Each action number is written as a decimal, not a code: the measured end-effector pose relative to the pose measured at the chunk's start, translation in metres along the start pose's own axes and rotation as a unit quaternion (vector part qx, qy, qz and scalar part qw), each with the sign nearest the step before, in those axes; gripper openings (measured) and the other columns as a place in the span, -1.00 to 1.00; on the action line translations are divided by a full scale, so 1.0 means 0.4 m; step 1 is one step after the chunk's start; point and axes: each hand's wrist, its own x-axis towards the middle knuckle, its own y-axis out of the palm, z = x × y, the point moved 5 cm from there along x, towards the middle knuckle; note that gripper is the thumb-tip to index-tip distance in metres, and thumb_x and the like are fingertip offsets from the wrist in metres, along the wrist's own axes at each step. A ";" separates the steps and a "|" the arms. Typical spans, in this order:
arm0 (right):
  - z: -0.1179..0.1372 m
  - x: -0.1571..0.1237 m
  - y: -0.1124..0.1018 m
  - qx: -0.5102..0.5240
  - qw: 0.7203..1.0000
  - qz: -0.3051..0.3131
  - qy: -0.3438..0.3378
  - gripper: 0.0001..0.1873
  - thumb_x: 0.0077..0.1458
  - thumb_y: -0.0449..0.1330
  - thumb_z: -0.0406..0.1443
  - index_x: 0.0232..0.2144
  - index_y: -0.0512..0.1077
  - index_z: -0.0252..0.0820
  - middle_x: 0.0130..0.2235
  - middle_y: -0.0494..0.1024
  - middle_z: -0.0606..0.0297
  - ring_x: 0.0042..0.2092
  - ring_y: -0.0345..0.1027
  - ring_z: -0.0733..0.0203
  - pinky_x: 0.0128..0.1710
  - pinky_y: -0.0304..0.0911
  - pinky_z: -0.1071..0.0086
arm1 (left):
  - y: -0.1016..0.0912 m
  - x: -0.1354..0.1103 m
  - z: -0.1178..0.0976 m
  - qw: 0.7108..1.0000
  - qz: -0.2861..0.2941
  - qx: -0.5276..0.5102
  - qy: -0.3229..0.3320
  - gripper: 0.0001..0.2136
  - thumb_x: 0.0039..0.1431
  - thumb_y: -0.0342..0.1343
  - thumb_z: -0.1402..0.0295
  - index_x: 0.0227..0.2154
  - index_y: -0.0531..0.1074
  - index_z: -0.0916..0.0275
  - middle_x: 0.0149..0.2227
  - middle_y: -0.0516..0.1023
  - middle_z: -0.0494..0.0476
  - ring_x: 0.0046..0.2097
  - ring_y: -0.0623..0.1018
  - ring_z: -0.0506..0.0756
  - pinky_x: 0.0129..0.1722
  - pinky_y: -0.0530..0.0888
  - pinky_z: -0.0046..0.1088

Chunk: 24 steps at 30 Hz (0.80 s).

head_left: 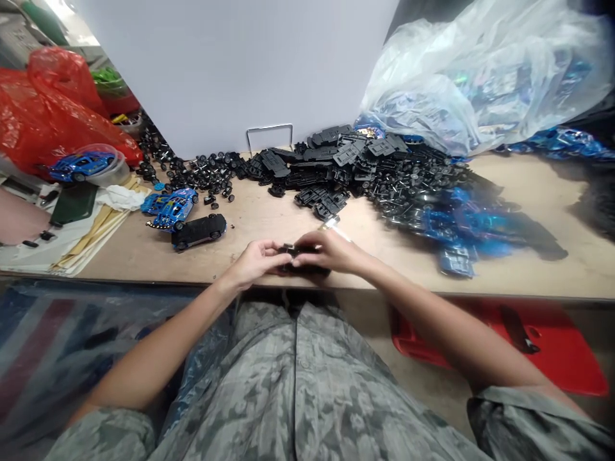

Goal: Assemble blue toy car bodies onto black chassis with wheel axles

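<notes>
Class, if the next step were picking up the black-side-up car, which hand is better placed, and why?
Probably the left hand: it is nearer the black-side-up car, with tabletop between. The right hand sits farther off. Both hands hold a dark part, so the left may need freeing first.

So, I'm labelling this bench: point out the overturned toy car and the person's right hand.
Overturned toy car (200,232), head view, on black underside.
Right hand (333,250), head view, on its back.

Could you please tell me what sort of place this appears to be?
Probably a toy-car assembly workshop, judging by the blue toy cars, the heap of flat black chassis-like parts and the many small loose wheels.
</notes>
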 end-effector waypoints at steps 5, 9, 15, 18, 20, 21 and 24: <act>-0.030 0.041 0.019 0.112 0.982 0.104 0.108 -0.47 -0.16 0.47 0.10 -0.52 0.53 -0.28 -0.58 0.37 0.46 -0.49 0.13 0.39 -0.47 -0.04 0.43 | 0.002 0.003 0.004 1.000 -0.002 0.020 -0.006 -0.53 -0.21 0.57 0.21 -0.31 0.51 0.36 -0.35 0.68 0.15 -0.40 0.64 0.02 -0.38 0.60 -0.49; -0.048 0.043 0.041 0.191 0.964 0.106 0.149 -0.41 -0.29 0.49 0.13 -0.52 0.50 -0.27 -0.57 0.37 0.47 -0.50 0.13 0.40 -0.51 -0.06 0.46 | 0.011 0.002 0.001 0.999 -0.012 0.034 -0.011 -0.51 -0.24 0.58 0.19 -0.33 0.50 0.36 -0.36 0.67 0.14 -0.40 0.62 0.02 -0.40 0.61 -0.50; 0.000 0.015 0.017 0.142 0.983 0.025 0.113 -0.64 -0.07 0.45 -0.06 -0.42 0.59 -0.27 -0.50 0.53 0.38 -0.45 0.34 0.33 -0.48 0.19 0.48 | -0.005 -0.012 -0.015 1.000 0.011 -0.013 -0.023 -0.53 -0.19 0.57 0.25 -0.27 0.51 0.37 -0.30 0.68 0.17 -0.34 0.66 0.07 -0.29 0.69 -0.38; 0.002 -0.040 -0.064 0.075 0.990 -0.086 0.086 -0.69 0.16 0.33 -0.11 -0.20 0.61 -0.24 -0.26 0.66 0.25 -0.25 0.49 0.23 -0.28 0.39 0.42 | -0.050 -0.024 -0.031 0.998 -0.009 -0.064 0.004 -0.58 -0.09 0.53 0.33 -0.21 0.50 0.32 -0.19 0.69 0.18 -0.23 0.68 0.10 -0.19 0.71 -0.31; -0.028 -0.098 -0.147 0.010 0.982 -0.170 0.086 -0.66 0.30 0.20 -0.12 -0.05 0.57 -0.23 -0.09 0.64 0.13 -0.12 0.50 0.16 -0.16 0.42 0.35 | -0.080 -0.032 -0.042 0.996 -0.046 -0.064 0.029 -0.62 -0.05 0.50 0.35 -0.20 0.49 0.32 -0.16 0.68 0.18 -0.15 0.68 0.12 -0.11 0.71 -0.27; -0.052 -0.128 -0.191 -0.030 0.973 -0.207 0.092 -0.67 0.32 0.16 -0.16 -0.06 0.57 -0.26 -0.06 0.62 0.07 -0.09 0.47 0.11 -0.12 0.40 0.28 | -0.090 -0.035 -0.046 0.995 -0.064 -0.056 0.044 -0.61 -0.04 0.49 0.34 -0.19 0.48 0.31 -0.14 0.68 0.18 -0.14 0.68 0.12 -0.10 0.70 -0.27; -0.134 -0.194 -0.295 -0.191 0.939 -0.260 0.123 -0.72 0.28 0.11 -0.30 -0.29 0.61 -0.31 -0.18 0.57 -0.04 -0.10 0.37 -0.05 -0.03 0.30 0.06 | -0.095 -0.027 -0.050 0.990 -0.106 -0.008 0.088 -0.42 -0.04 0.49 0.22 0.01 0.41 0.24 -0.13 0.68 0.17 -0.14 0.68 0.13 -0.15 0.69 -0.28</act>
